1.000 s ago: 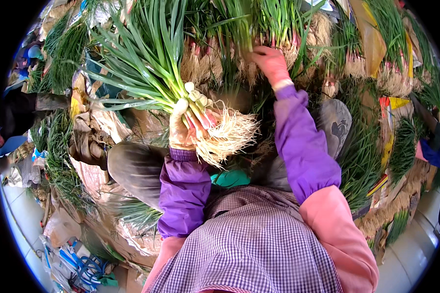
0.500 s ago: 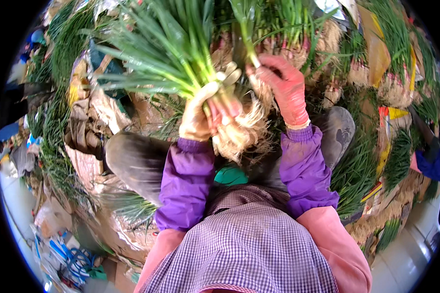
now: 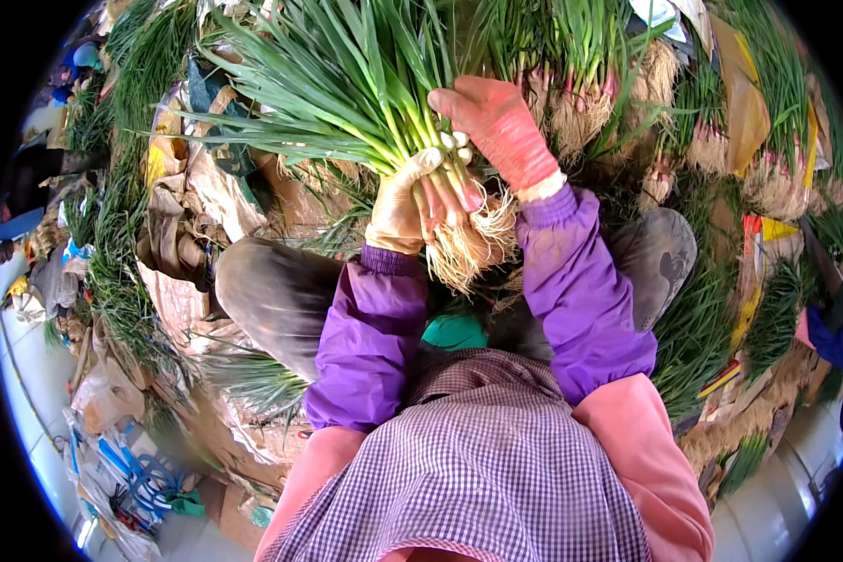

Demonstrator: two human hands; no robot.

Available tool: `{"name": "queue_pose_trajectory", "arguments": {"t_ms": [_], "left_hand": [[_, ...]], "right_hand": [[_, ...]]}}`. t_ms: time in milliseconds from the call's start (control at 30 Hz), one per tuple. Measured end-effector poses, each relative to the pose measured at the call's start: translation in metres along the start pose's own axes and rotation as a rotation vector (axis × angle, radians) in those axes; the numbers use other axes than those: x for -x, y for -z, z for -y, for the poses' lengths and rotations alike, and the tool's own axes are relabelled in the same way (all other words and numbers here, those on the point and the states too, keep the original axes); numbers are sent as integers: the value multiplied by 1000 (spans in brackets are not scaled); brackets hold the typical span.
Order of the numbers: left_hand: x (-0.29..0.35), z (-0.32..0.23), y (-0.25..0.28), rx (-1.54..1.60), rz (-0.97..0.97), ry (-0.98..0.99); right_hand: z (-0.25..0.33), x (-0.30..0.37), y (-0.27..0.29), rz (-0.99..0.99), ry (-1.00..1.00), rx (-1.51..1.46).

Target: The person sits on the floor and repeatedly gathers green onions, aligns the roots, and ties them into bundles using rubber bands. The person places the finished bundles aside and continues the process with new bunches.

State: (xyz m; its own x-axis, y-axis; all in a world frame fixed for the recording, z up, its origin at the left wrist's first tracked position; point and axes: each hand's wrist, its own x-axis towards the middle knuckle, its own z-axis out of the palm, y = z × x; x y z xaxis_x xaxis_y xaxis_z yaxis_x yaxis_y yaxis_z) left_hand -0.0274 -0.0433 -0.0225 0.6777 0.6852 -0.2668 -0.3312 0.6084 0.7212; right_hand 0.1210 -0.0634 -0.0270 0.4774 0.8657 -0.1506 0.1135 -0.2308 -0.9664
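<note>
My left hand point(image 3: 401, 208), in a pale glove, is wrapped round a bunch of spring onions point(image 3: 375, 98) just above the bulbs. Its long green leaves fan up and to the left, while the pinkish-white bulbs and stringy roots point(image 3: 468, 239) hang below the fist. In a red glove, my right hand point(image 3: 504, 126) is at the bunch's right side. Its bent fingers close on a spring onion stalk laid against the others; the fingertips are partly hidden among the stems.
More rooted spring onions point(image 3: 581, 112) stand in clumps ahead and to the right. Loose green leaves point(image 3: 693, 318) lie beside my right boot point(image 3: 660, 267). Crumpled sacking point(image 3: 173, 239) is on the left, and blue straps point(image 3: 150, 482) lie on the floor at lower left.
My right hand has moved left, bringing a single spring onion from apart to against the bunch. The left hand has shifted slightly right with the bunch.
</note>
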Motion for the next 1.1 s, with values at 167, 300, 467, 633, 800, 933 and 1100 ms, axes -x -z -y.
{"name": "queue_pose_trajectory", "arguments": {"t_ms": [167,300,467,633,800,933,1100], "left_hand": [[-7,11,1,41,-168,75],[-11,28,7,213,-170,84],[-13,30,16,207,-13,186],[-15,36,20,1,-180,18],[-15,34,10,74,-121,68],[-17,39,13,126,-124,86],[0,26,20,78,-156,42]], "right_hand": [[-17,12,-14,-263,123,-117],[-14,24,-12,-297,143,-40],[-22,45,-6,-323,246,62],[-20,30,0,-221,518,500],[-18,45,14,-91,354,212],[0,58,25,-256,-31,-482],[-4,74,74,-590,5,-550]]}}
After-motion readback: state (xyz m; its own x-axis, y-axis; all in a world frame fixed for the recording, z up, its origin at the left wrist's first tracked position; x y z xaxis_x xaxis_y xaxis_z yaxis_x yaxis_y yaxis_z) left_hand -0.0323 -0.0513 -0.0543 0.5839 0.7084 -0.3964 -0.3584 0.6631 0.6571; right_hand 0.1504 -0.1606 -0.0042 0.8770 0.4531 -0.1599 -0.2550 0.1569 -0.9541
